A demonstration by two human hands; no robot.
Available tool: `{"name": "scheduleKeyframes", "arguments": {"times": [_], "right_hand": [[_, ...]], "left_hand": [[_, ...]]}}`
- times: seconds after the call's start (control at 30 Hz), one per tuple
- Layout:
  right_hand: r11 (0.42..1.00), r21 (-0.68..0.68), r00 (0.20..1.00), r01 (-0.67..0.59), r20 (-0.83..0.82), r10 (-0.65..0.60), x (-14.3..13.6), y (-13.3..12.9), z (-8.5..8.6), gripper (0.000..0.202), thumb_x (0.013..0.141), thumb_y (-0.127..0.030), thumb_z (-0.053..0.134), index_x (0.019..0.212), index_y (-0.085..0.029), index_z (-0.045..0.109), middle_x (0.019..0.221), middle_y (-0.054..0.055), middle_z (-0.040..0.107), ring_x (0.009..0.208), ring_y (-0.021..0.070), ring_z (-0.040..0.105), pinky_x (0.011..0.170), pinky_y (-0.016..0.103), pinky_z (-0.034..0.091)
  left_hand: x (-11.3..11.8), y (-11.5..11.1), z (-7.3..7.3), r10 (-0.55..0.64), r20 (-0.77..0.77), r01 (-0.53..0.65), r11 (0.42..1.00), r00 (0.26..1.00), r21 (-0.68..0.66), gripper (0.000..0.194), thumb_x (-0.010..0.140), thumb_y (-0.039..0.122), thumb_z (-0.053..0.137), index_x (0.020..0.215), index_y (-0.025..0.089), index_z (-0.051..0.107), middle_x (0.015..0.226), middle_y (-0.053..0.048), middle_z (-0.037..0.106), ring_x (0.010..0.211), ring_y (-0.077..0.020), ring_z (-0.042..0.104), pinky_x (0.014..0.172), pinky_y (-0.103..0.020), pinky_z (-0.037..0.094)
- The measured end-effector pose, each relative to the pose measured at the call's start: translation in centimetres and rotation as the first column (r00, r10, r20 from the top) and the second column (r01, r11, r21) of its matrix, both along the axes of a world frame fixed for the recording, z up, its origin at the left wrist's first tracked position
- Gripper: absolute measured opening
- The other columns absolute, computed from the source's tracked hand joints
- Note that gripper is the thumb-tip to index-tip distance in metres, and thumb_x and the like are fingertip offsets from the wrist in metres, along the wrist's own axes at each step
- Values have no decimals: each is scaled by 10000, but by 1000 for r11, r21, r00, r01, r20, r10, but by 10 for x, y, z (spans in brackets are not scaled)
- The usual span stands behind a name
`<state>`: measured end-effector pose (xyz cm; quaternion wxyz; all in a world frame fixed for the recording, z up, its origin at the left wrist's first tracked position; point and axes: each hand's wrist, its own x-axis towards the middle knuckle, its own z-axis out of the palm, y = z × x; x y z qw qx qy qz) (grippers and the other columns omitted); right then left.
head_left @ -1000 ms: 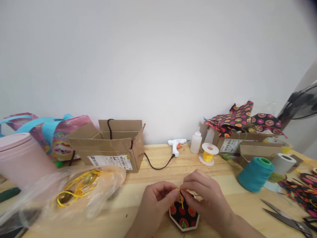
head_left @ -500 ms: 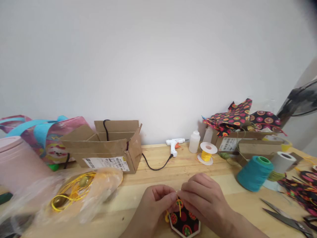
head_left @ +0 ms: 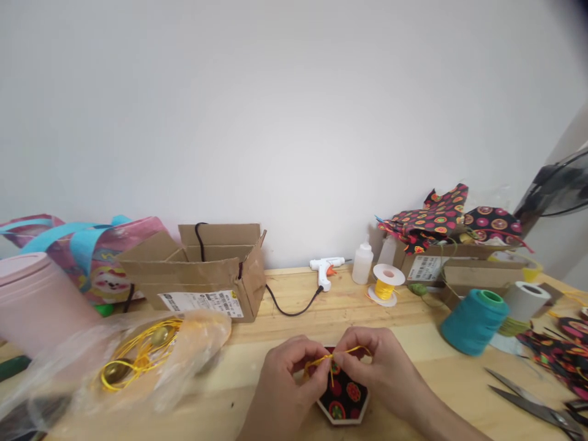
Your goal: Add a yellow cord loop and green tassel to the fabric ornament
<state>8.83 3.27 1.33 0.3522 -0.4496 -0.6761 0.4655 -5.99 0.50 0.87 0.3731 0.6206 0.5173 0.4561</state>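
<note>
Spool [head_left: 384,290] and bottle [head_left: 362,266] stand behind the right hand [head_left: 383,367]

The right hand [head_left: 384,369] has room before teal cone [head_left: 473,323] and scissors [head_left: 542,411].

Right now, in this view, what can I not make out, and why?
In the head view:
Hexagonal piece: upper sides partly covered by left hand and right hand.
Yellow cord: whether knotted; fingertips cover part.
Scissors: handles cut off by right edge.
Cardboard box: floor hidden by its front wall.
Box label: print too small.
</note>
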Motion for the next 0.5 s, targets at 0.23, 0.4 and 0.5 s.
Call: {"name": "scheduleKeyframes", "arguments": {"times": [0.23, 0.4, 0.5], "right_hand": [[1000, 16, 997, 18, -78, -17, 0, 2, 2, 126, 648, -225, 577, 571, -128, 600, 563, 10, 589, 527, 113, 527, 481, 200, 422], [969, -191, 944, -158, -317, 91, -5, 2, -7, 190, 620, -312, 650, 708, -146, 623, 613, -9, 607, 567, 104, 536, 551, 205, 433], [963, -236, 960, -129, -272, 63, -11, -1, -12, 240, 604, -374, 655, 652, -140, 631, 540, -22, 582, 497, 86, 503, 497, 188, 405]], "left_hand": [[-2, 3, -4, -58, 321, 136, 965, 945, -223, 151, 684, 269, 594, 718, 151, 681, 631, -19, 659, 608, -132, 554, 568, -209, 431], [-3, 6, -3, 26, 393, 74, 969, 919, -237, 104, 661, 242, 625, 636, 153, 672, 553, 17, 641, 555, -101, 540, 536, -172, 417], [-3, 6, -1, 83, 403, 15, 972, 912, -236, 95, 649, 227, 634, 614, 145, 667, 534, 20, 637, 536, -97, 532, 534, -173, 418]]}}
